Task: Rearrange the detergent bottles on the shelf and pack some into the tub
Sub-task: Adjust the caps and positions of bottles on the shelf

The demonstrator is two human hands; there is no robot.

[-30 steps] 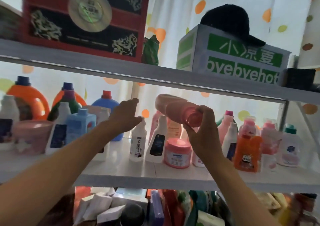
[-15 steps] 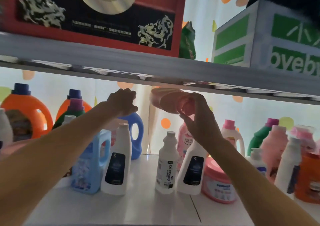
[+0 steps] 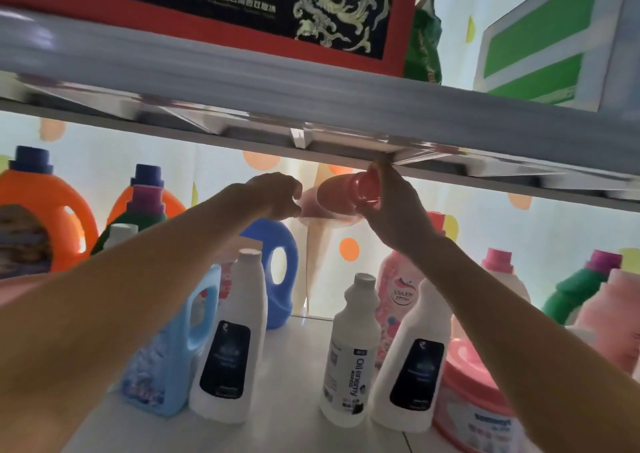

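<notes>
A person's right hand (image 3: 391,210) grips the cap end of a translucent pink plastic detergent bottle (image 3: 332,198), held on its side at centre frame, just under the grey metal upper shelf (image 3: 311,92); likely tipped flat so it clears that shelf on the way to the back row. The left hand (image 3: 273,194), fingers curled, is at the bottle's base end, apparently steadying it, tho whether it truly grips or only touches can't be told. Below, on the white lower shelf (image 3: 291,418): two white bottles w/ black labels (image 3: 230,341), a white "Oil enemy" bottle (image 3: 353,348), a light-blue handled jug (image 3: 173,355) at lower left, a darker blue jug (image 3: 277,272) behind. A squat pink tub w/ lid (image 3: 474,400) sits at lower right, touching the right forearm in view; probably the packing tub, unconfirmed. Orange jugs (image 3: 41,217) line the left.
</notes>
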